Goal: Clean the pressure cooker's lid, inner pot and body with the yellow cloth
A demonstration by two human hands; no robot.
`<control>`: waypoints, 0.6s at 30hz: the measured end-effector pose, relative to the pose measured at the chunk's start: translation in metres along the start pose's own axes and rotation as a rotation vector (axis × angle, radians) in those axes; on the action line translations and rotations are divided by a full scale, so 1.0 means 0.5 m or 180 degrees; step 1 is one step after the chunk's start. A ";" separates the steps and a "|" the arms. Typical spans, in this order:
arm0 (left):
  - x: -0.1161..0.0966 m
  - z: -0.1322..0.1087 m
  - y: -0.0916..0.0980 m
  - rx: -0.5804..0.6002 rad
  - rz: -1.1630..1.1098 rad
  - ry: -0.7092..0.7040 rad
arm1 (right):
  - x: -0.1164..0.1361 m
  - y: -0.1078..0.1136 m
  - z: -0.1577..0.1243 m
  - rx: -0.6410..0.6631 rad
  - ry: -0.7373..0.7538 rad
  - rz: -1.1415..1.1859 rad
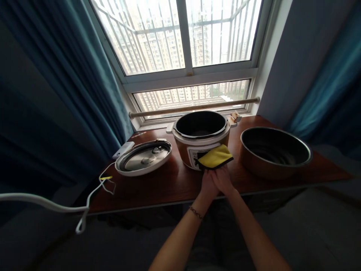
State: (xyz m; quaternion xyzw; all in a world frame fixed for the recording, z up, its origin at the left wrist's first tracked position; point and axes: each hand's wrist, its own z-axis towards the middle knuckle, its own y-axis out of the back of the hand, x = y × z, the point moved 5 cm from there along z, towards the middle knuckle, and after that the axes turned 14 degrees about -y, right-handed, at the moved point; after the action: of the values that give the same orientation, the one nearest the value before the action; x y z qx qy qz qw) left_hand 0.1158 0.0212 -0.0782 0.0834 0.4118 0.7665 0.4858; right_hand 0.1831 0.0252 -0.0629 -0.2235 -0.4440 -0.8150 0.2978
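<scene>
A yellow cleaning cloth (pixel 216 156) with a dark edge is gripped by my left hand (pixel 209 183) and my right hand (pixel 223 178), which are close together with fingers closed at its lower edge. Right behind the cloth stands an electric pressure cooker (pixel 183 148) without its lid, its dark interior showing; the cloth covers part of its front panel. The cooker's round lid (pixel 146 162) lies upside down to the left, metal underside up. On the right sits a dark inner pot (pixel 275 171) with a shiny rim. My fingertips are partly hidden.
Everything stands on a reddish-brown wooden table (pixel 169 192), its front edge just before me. A white cord (pixel 50 205) hangs over the left end. A barred window (pixel 158 45) with a wooden rod (pixel 194 108) is behind, between blue curtains (pixel 84 75).
</scene>
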 end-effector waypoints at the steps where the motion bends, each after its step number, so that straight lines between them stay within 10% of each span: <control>1: 0.004 -0.004 0.013 0.0169 0.0050 -0.0196 | -0.023 -0.006 0.013 0.0079 0.0036 0.0013; 7: 0.012 -0.031 0.176 -0.0105 0.0250 -0.1478 | -0.087 -0.042 0.076 -0.0395 -0.0404 0.0329; 12: 0.051 0.036 0.284 -0.0927 0.0784 -0.0891 | -0.111 -0.052 0.096 -0.1554 -0.1715 0.1655; 18: 0.110 0.151 0.304 -0.0783 0.1021 -0.0500 | -0.031 0.007 0.151 -0.1377 -0.1389 0.1516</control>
State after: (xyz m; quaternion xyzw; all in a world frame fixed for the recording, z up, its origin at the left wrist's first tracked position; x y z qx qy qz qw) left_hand 0.0246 0.0787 0.0640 0.1475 0.2573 0.8696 0.3947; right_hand 0.2042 0.0927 -0.0322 -0.5460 -0.2504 -0.7312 0.3232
